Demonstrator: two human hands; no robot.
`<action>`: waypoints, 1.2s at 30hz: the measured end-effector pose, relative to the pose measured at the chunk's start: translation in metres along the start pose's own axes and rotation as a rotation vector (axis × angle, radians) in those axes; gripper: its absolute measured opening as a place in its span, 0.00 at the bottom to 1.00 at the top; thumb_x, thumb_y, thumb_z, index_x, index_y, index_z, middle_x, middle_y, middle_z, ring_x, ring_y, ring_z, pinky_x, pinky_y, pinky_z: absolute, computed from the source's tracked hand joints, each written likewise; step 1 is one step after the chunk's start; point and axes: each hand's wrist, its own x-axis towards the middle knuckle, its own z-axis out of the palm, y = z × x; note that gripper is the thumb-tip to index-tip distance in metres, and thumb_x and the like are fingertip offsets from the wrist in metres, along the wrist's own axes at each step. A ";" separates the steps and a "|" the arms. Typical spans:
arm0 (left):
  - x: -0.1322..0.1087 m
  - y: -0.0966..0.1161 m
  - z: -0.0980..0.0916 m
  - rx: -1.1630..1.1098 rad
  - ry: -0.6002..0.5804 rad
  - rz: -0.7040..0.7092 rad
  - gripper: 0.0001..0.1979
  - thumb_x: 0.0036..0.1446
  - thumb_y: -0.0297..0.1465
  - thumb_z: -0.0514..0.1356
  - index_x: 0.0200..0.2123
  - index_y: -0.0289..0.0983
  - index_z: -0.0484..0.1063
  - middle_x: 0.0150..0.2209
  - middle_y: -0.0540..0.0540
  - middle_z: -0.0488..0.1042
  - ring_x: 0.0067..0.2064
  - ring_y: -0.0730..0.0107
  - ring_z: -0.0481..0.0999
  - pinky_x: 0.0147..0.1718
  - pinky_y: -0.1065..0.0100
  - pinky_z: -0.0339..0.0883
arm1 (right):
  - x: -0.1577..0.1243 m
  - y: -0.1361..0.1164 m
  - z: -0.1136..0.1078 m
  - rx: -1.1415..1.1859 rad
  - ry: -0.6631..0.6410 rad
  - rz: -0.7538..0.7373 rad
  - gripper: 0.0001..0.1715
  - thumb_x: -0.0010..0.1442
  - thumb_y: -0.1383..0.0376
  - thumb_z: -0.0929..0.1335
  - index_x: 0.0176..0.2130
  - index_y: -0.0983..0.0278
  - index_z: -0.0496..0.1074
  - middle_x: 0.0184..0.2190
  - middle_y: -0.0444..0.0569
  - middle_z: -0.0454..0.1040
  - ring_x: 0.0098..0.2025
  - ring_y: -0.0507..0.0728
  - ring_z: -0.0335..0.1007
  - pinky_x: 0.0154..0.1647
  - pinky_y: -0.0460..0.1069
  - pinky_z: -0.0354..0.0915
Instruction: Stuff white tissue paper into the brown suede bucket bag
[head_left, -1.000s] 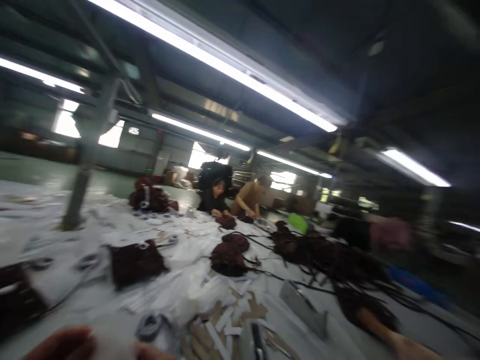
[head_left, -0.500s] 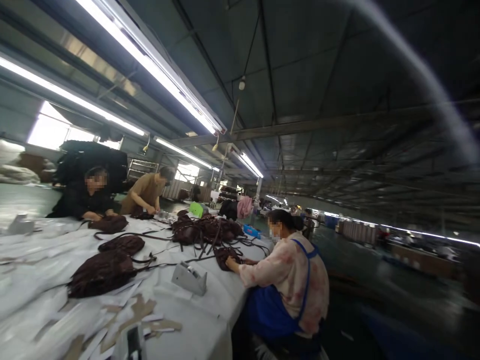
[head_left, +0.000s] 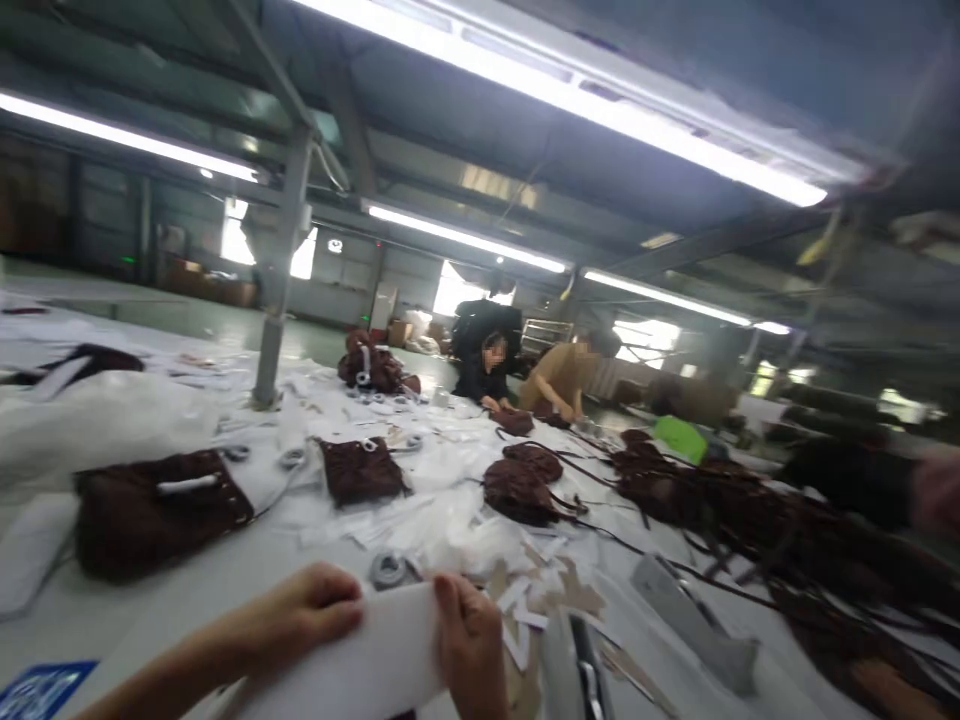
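Head view: left hand (head_left: 319, 605) and right hand (head_left: 474, 640) are gripping a white sheet (head_left: 397, 640) at six o'clock, seemingly steadying it; shifting calls for both.

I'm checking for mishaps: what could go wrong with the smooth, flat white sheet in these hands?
The white sheet, held by the left hand and right hand, might crease or slip. It could catch the boxy grey tape dispenser beside the right hand, or get mixed among the loose white and tan scraps.

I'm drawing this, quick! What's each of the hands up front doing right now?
Left hand: closed, holding the white sheet at its upper left.
Right hand: closed, holding the white sheet's right edge.
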 end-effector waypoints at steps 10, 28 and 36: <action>0.002 -0.009 -0.014 -0.054 -0.039 -0.037 0.16 0.53 0.41 0.61 0.32 0.33 0.73 0.26 0.51 0.69 0.26 0.76 0.62 0.23 0.74 0.53 | 0.006 0.021 0.003 0.006 -0.060 0.125 0.28 0.59 0.44 0.60 0.20 0.62 0.58 0.18 0.39 0.52 0.21 0.50 0.49 0.20 0.46 0.47; 0.003 -0.017 -0.012 0.242 -0.077 0.055 0.08 0.51 0.28 0.54 0.22 0.35 0.68 0.19 0.56 0.58 0.22 0.77 0.56 0.21 0.74 0.50 | 0.009 0.014 0.004 -0.332 -0.459 -0.224 0.31 0.59 0.55 0.66 0.58 0.65 0.64 0.56 0.57 0.67 0.58 0.64 0.61 0.58 0.53 0.57; -0.003 -0.018 -0.010 0.326 -0.146 0.070 0.10 0.53 0.31 0.55 0.21 0.35 0.66 0.18 0.56 0.56 0.22 0.78 0.55 0.19 0.75 0.48 | 0.009 -0.014 0.026 -0.331 -0.904 -0.149 0.15 0.59 0.65 0.64 0.22 0.65 0.64 0.18 0.39 0.62 0.24 0.48 0.60 0.22 0.44 0.46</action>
